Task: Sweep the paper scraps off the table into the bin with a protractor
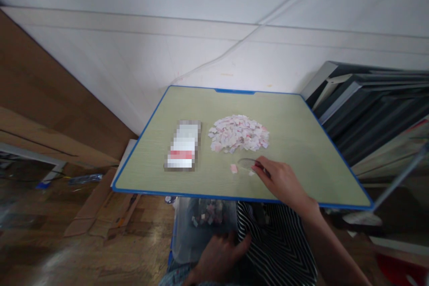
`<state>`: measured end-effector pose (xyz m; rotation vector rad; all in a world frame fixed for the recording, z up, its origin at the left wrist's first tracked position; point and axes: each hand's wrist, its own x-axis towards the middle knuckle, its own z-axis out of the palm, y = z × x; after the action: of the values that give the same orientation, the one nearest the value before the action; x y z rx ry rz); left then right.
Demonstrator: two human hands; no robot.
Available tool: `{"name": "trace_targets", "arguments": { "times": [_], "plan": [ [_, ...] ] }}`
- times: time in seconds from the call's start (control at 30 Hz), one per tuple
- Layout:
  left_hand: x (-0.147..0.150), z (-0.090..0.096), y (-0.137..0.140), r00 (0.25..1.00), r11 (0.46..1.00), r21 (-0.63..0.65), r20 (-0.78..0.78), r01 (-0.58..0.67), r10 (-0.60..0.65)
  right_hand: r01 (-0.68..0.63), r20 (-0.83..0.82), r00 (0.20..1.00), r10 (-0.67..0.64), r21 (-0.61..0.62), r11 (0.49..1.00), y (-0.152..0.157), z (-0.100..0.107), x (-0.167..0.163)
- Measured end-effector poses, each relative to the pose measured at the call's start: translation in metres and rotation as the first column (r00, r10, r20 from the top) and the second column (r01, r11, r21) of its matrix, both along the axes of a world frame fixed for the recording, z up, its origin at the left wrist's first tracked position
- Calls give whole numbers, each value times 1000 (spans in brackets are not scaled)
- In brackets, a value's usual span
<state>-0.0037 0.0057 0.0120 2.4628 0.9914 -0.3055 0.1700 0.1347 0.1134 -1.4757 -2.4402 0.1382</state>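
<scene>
My right hand (273, 174) is closed around the handle end of what looks like a magnifying glass, its clear round lens (247, 163) low over the tabletop. Just left of the lens lies a small pink paper scrap (233, 168); a whitish scrap (251, 173) shows beside my fingertips. Behind them a wide heap of torn white and pink paper pieces (238, 133) is spread on the table. My left hand (221, 254) is lower down, by the near side of a clear plastic bin (182, 241), thumb apart from the fingers, nothing visible in it.
The pale green table (288, 116) has a blue rim and stands against a white wall. A pixelated phone-like rectangle (184, 143) lies on its left part. Inside the bin are more paper scraps (209, 212). Dark panels (378, 98) lean at right; cardboard (90, 214) lies on the floor.
</scene>
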Motion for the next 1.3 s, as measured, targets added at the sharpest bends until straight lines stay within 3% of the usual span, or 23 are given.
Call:
{"name": "trace_targets", "arguments": {
  "times": [0.27,0.43,0.53,0.67,0.8,0.9,1.0,1.13,1.23,1.3],
  "plan": [
    [0,-1,0,1000,1000,-15,-5,14,-15,-16,71,997,17,-15,1000,7,-6,-5],
    [-1,-2,1,1000,1000,-5,6,27,-26,52,141,988,-62,69,996,8,-7,-3],
    [-1,-3,1,999,1000,-2,24,23,-23,-7,143,990,0,53,999,9,-5,1],
    [0,-5,1,1000,1000,2,28,10,-10,89,159,981,-113,150,985,8,-5,9],
    [-1,-5,1,999,1000,-2,40,19,-19,-34,106,994,32,17,999,4,-5,13],
    [-1,-3,2,999,1000,-12,37,14,-13,59,81,995,-63,52,997,1,-5,15],
    [-2,0,2,1000,999,-26,23,21,-20,26,53,998,-26,-10,1000,-1,-5,16],
    [-1,0,2,1000,1000,-24,8,6,-6,96,43,994,-96,21,995,-4,-5,18],
    [0,-1,1,1000,1000,-15,1,6,-6,23,31,999,-22,-59,998,-6,-5,19],
    [0,-2,0,1000,1000,-12,-4,5,-5,62,29,998,-60,-45,997,-7,-5,19]
  ]
}}
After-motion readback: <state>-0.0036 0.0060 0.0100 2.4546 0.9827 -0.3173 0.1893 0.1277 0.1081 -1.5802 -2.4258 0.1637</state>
